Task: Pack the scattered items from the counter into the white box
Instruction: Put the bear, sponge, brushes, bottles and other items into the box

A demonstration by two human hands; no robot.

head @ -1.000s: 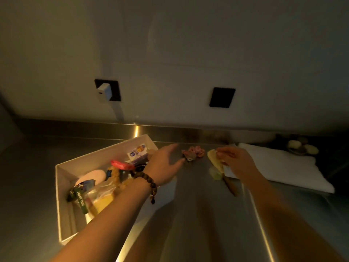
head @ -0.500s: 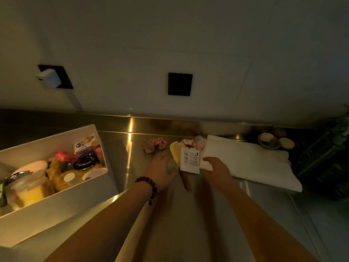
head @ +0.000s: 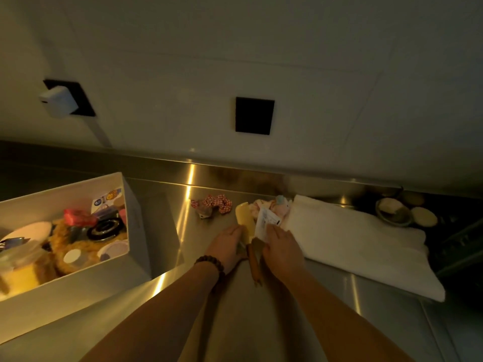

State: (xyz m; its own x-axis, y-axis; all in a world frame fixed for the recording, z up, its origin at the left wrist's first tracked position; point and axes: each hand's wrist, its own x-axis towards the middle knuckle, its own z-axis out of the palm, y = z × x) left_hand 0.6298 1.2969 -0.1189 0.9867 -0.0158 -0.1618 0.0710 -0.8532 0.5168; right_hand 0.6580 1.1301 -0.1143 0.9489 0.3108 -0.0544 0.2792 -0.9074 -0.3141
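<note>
We see the steel counter (head: pixel 235 322) with the white box (head: pixel 78 291) at its left, already crowded with packed things. Right of the box lies a folded white towel (head: pixel 352 244). Between box and towel, our left hand (head: pixel 226 248) closes around a yellow spatula (head: pixel 245 220) with a wooden handle (head: pixel 254 265), while our right hand (head: pixel 282 249) pinches a small white packet (head: pixel 266 220). Beyond the spatula, nearer the wall, rest a red checked scrunchie (head: pixel 220 202) and a pale pink bundle (head: pixel 269 205), both apart from the box.
</note>
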